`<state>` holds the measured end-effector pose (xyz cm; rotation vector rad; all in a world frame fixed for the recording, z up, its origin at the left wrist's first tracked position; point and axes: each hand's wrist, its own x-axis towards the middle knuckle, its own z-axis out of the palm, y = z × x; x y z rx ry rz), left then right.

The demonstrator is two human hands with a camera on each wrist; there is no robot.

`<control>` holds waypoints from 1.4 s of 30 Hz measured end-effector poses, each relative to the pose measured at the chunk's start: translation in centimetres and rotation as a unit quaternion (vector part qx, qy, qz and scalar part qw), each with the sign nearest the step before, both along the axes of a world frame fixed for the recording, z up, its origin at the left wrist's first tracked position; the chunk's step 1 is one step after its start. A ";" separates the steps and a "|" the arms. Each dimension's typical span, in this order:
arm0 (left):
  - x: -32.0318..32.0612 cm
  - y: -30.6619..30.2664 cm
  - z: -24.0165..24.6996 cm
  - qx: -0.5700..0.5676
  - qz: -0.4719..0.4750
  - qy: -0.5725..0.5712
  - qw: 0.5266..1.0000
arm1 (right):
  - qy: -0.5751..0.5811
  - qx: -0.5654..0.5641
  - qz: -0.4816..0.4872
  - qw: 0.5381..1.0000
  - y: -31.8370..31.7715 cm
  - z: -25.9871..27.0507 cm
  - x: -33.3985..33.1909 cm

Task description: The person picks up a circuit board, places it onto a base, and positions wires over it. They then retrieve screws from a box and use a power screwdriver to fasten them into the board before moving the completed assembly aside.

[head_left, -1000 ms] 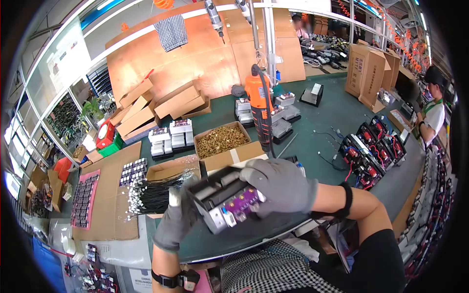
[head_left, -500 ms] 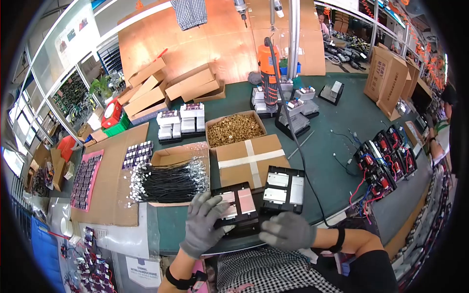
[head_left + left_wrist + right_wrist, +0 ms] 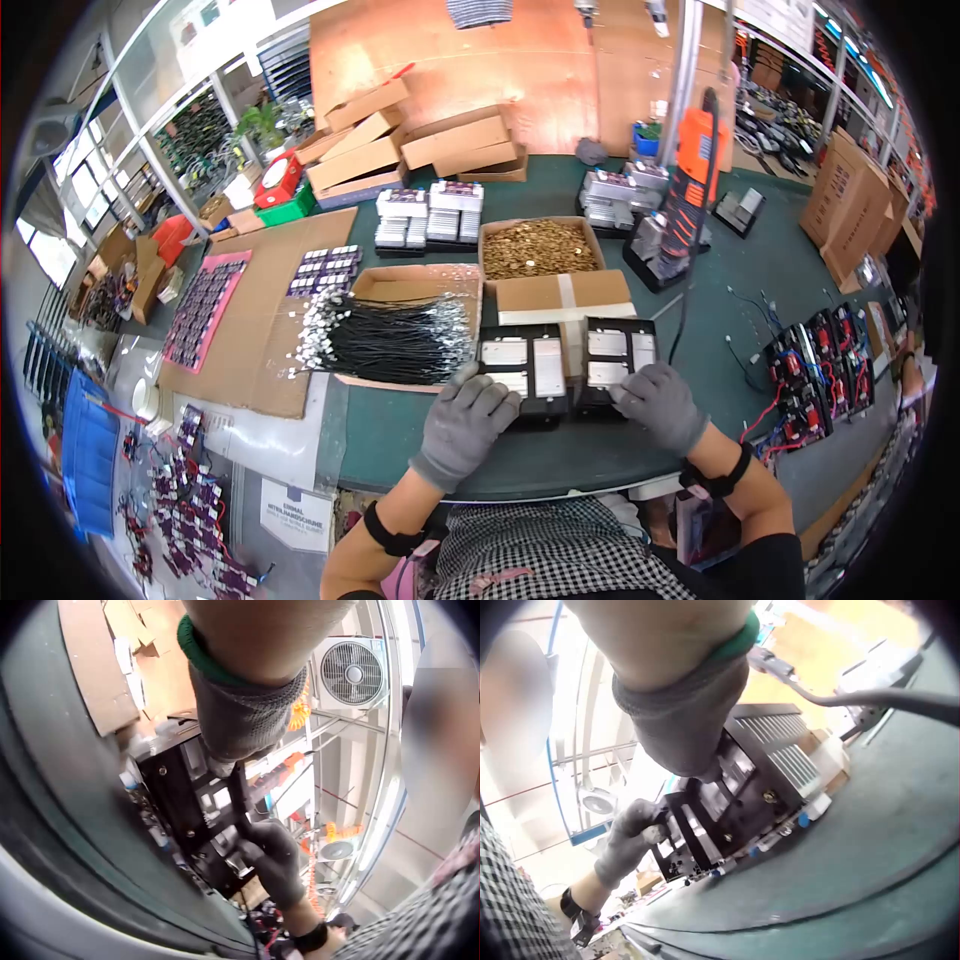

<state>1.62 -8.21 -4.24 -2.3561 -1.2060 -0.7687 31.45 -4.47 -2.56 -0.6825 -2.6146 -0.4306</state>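
Label reads "NITRILHANDSCHUHE"; left hand, fingers curled, grips left frame; right hand, also curled, grips right frame.

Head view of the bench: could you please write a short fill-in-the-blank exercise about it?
The left hand, gripping the left black unit, wears a ____ glove.
The right hand grips the ____ of the two black units.
The black cables have ____ ends.
The hanging power tool is black and ____.
Missing words: grey; right; white; orange.
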 end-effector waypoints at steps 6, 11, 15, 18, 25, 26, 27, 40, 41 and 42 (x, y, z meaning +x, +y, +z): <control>1.1 -1.3 -0.8 -0.045 0.057 0.007 0.997 | 0.025 -0.037 0.039 0.998 0.3 -1.6 0.6; -5.1 -7.8 1.4 -0.017 0.229 -0.035 0.973 | 0.093 -0.102 0.001 0.990 -1.4 1.4 -1.0; -16.8 -15.2 1.7 -0.109 0.531 -0.059 0.838 | 0.213 -0.178 -0.030 0.960 -1.4 0.3 0.0; -25.2 -21.1 1.9 -0.232 0.684 0.003 0.692 | 0.228 -0.185 -0.027 0.956 -0.7 -0.7 -0.2; -38.1 -25.4 2.0 -0.462 0.707 -0.044 0.534 | 0.213 -0.128 -0.001 0.969 -2.1 0.2 -3.7; -38.7 -25.3 1.4 -0.481 0.695 -0.056 0.531 | 0.212 -0.130 0.004 0.969 -2.2 0.3 -3.9; -38.4 -24.9 1.6 -0.482 0.693 -0.049 0.533 | 0.210 -0.132 0.009 0.969 -2.2 0.5 -4.1; -25.2 -26.7 0.2 -0.405 0.530 0.038 0.744 | 0.175 -0.109 0.220 0.953 -3.4 4.2 -13.0; -23.7 -26.4 0.3 -0.381 0.519 0.007 0.765 | 0.170 -0.109 0.231 0.952 -3.7 4.1 -13.2; -22.8 -26.4 0.5 -0.357 0.505 -0.023 0.785 | 0.164 -0.110 0.240 0.951 -4.0 3.9 -13.3</control>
